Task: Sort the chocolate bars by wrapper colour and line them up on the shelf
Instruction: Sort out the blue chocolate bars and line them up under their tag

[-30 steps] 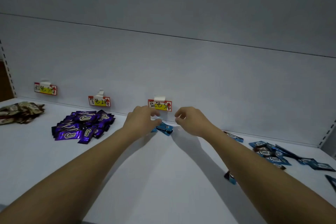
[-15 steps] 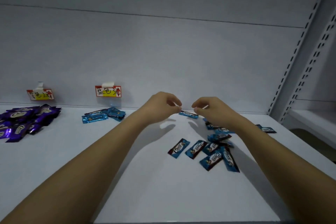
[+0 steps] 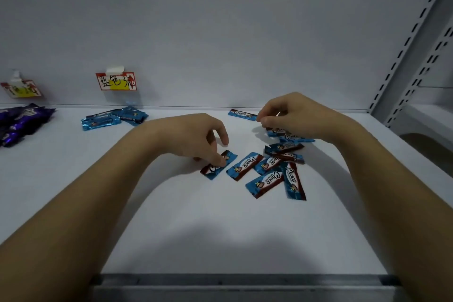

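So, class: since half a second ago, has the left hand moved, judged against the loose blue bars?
Yes. The left hand has come down and toward the viewer, from beside the far bar onto the nearest loose blue bar.

The near half of the shelf (image 3: 220, 240) lies bare between both forearms. Scattered blue bars (image 3: 269, 169) crowd its right middle. A small blue pile (image 3: 112, 117) and purple bars (image 3: 22, 122) line the back left.
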The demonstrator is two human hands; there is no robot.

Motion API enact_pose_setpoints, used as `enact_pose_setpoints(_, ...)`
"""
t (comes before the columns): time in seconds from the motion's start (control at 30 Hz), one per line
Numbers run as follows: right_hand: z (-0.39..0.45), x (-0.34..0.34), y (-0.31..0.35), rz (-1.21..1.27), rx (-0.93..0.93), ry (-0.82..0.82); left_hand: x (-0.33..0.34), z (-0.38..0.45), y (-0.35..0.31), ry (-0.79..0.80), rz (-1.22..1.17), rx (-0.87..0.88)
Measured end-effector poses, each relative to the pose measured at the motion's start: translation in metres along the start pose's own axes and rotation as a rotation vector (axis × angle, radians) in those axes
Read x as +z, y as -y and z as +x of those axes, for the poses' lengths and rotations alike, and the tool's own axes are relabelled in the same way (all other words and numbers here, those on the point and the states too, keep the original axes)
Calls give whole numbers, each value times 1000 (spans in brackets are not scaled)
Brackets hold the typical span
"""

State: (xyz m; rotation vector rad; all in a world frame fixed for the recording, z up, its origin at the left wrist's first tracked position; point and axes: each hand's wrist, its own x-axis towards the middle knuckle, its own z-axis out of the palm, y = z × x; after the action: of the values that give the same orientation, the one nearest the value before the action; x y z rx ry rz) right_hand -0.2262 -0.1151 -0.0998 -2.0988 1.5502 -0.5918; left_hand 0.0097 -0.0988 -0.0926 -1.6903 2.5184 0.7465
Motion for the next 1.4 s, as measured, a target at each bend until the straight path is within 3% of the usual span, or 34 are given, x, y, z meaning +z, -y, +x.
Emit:
enact_pose_setpoints(0.33,-11,-14,-8,-59,69,47,6,-2,-1,20,-39,-14)
enact_pose_setpoints(0.57,-24,-35,-6,-192,93,260,1,-3,-2,86,-20,-6)
enact_pose_setpoints(0.63,-25,-36,-5,-181,99,294,1,-2,0,55,-88,3)
enact_pose_setpoints(0.8,-24,-30,-2,-203,115,352,1,0,-7,-55,-536,39)
enact_pose_setpoints(1.07,-20,-23,-5,-176,149,268,23,3,-27,-16,-353,-20)
enact_pose_setpoints(1.23,-22,-31,-4,-15,95,187,25,6,-27,-59,-219,-13)
enact_pose_setpoints(1.4,-26,-34,0,19,111,341,25,2,-28,-22,-138,31)
